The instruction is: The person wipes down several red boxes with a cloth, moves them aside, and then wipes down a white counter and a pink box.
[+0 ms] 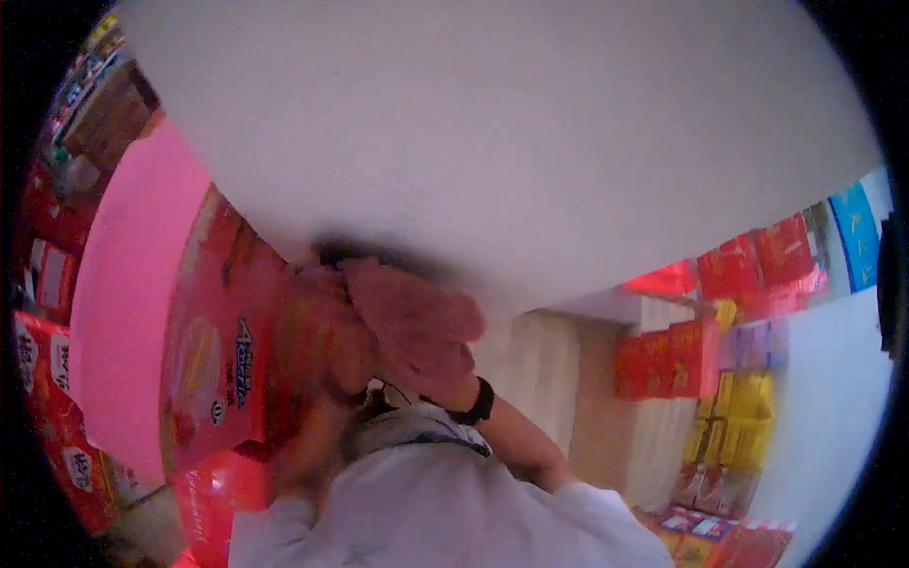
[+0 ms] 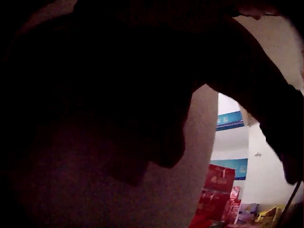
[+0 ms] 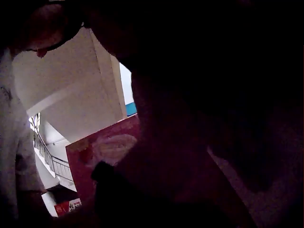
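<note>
Pale panel [image 1: 530, 133] looms closest, just beyond our left hand [image 1: 329, 331] and right hand [image 1: 412, 322]; can't tell if we're gripping it tbh.

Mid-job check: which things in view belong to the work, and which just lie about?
Likely the work:
- left hand
- right hand
- large pale surface by the hands

Likely just about:
- lettered red carton, contact unclear
- red boxes
- yellow packages
</note>
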### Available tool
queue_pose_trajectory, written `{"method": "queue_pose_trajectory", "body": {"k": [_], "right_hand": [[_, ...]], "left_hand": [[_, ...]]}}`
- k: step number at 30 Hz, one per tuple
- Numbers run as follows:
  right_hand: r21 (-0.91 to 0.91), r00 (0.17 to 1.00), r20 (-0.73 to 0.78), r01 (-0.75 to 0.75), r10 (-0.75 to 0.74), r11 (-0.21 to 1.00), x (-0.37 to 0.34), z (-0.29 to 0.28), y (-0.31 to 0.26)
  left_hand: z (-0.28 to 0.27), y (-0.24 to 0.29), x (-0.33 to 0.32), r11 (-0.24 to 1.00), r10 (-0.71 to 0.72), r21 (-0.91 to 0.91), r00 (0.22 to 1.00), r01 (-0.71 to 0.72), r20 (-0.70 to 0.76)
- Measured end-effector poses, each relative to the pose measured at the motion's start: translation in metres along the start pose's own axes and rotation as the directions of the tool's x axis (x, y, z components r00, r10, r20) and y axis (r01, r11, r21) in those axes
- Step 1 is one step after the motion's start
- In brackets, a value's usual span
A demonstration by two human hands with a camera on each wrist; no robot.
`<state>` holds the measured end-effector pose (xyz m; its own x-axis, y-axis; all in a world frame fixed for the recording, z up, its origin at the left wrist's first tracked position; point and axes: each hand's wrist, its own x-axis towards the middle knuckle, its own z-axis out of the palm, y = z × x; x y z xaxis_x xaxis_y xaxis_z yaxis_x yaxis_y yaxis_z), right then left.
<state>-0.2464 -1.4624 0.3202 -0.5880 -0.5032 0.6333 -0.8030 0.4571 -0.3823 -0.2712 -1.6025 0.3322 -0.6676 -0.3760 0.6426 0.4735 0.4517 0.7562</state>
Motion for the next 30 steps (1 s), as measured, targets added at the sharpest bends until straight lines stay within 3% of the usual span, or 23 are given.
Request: {"method": "queue_pose_trajectory", "body": {"k": [1,2,3,4,6,7,9,14,19,23,25,27,28,29,30], "right_hand": [[-0.004,0.999,-0.008,-0.033,0.033,0.999,-0.005,0.002,0.013],[0.134,0.675,0.39,-0.714,0.626,0.687,-0.014,0.002,0.038],[-0.027,-0.024,0.716,-1.0,0.698,-0.007,-0.025,-0.003,0.052],[0.0,-0.113,0.759,-0.985,0.641,-0.174,-0.039,-0.008,0.043],[0.437,0.395,0.562,-0.888,0.727,0.145,-0.074,-0.018,0.02],[0.548,0.532,0.429,-0.796,0.73,0.258,-0.085,-0.026,0.015],[0.642,0.579,0.298,-0.71,0.759,0.29,-0.103,-0.046,0.012],[0.812,0.516,0.068,-0.526,0.854,0.253,-0.151,-0.115,0.017],[0.926,0.377,-0.167,-0.257,0.911,0.276,-0.217,-0.212,0.019],[0.941,0.261,-0.319,-0.025,0.911,0.337,-0.272,-0.268,0.009],[0.924,0.211,-0.379,0.143,0.901,0.355,-0.301,-0.304,0.005],[0.874,0.12,-0.469,-0.082,0.875,0.48,-0.324,-0.343,0.013],[0.731,0.029,-0.532,-0.489,0.846,0.476,-0.33,-0.373,0.014],[0.733,0.019,-0.535,-0.487,0.845,0.475,-0.338,-0.382,0.022],[0.773,-0.047,-0.603,-0.285,0.797,0.567,-0.342,-0.391,0.027]], "left_hand": [[0.003,0.001,-0.001,1.0,-0.007,-0.015,1.0,0.007,0.026],[0.009,0.003,-0.004,0.999,-0.012,-0.035,0.998,0.014,0.054],[0.016,0.007,-0.008,0.998,-0.012,-0.058,0.996,0.017,0.087],[0.024,0.011,-0.012,0.997,-0.011,-0.079,0.993,0.021,0.121],[0.04,0.025,-0.021,0.993,0.005,-0.119,0.982,0.018,0.189],[0.047,0.032,-0.023,0.99,0.015,-0.139,0.975,0.016,0.221],[0.064,0.048,-0.026,0.984,0.051,-0.178,0.959,-0.001,0.28],[0.142,0.111,-0.06,0.933,0.221,-0.357,0.851,-0.042,0.476],[0.232,0.201,-0.139,0.812,0.435,-0.58,0.595,0.066,0.676],[0.279,0.262,-0.208,0.729,0.553,-0.656,0.396,0.197,0.733],[0.307,0.293,-0.241,0.695,0.598,-0.68,0.337,0.234,0.727],[0.344,0.3,-0.263,0.751,0.535,-0.522,0.091,0.405,0.84],[0.361,0.298,-0.277,0.772,0.513,-0.481,0.04,0.416,0.858],[0.373,0.295,-0.289,0.772,0.515,-0.479,0.03,0.418,0.856],[0.383,0.301,-0.295,0.793,0.506,-0.451,-0.029,0.41,0.862]]}}
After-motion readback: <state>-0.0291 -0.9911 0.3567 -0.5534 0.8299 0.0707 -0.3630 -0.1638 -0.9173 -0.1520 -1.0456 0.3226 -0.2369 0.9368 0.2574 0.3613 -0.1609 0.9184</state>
